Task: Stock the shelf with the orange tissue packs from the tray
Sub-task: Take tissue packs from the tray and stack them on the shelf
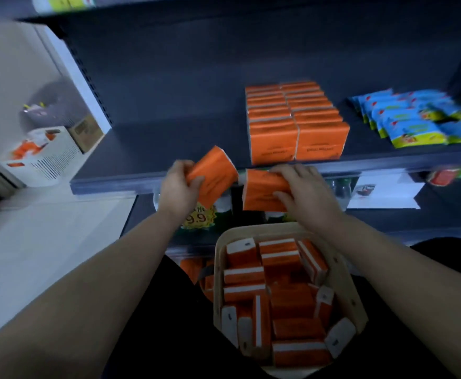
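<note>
My left hand (179, 187) grips one orange tissue pack (215, 173), tilted, just in front of the dark shelf's front edge (109, 181). My right hand (304, 191) holds a second orange pack (262, 191) beside it, a little lower. Two rows of orange packs (294, 124) stand on the shelf, right of middle. Below my hands, the pale wooden tray (218, 269) holds several more orange packs (284, 299) lying in a jumble.
Blue and green packets (412, 119) lie at the shelf's right end. The left half of the shelf is bare. A white basket (51, 160) with orange items stands on the floor at left. Bottles and a yellow price tag (197, 218) sit on the shelf below.
</note>
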`<state>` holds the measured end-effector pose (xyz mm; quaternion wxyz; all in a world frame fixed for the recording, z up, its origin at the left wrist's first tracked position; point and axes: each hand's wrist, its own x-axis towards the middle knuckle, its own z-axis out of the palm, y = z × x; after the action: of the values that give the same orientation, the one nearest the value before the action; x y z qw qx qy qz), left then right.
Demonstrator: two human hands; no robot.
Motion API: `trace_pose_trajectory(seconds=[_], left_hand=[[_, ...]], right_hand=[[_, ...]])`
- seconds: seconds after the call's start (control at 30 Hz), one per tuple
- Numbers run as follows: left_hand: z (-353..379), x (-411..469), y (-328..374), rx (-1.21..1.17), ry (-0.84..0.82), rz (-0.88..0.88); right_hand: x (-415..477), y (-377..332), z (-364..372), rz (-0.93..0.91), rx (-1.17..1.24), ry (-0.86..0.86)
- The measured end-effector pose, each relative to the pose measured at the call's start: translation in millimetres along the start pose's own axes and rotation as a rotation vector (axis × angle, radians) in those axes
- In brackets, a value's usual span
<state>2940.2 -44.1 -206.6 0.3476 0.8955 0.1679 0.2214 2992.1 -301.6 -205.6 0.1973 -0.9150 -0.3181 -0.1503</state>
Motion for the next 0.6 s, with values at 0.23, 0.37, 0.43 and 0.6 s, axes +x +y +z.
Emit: trace_pose_trajectory(seconds=[0.23,0.37,0.43,0.6], left_hand=[[-37,50,1,0.094,0.136,-0.035],[-45,74,-16,0.140,0.173,-0.054],[-48,88,-20,0.156,0.181,-0.065],[-47,143,-34,0.233,0.153,-0.059]], right_hand=[[58,-31,-12,-0.099,-0.093,0.118],[88,-47,3,-0.130,-0.149,0.187],[104,-52,14,-0.142,-0.161,0.192],[152,-61,39,-0.136,-0.252,0.182]])
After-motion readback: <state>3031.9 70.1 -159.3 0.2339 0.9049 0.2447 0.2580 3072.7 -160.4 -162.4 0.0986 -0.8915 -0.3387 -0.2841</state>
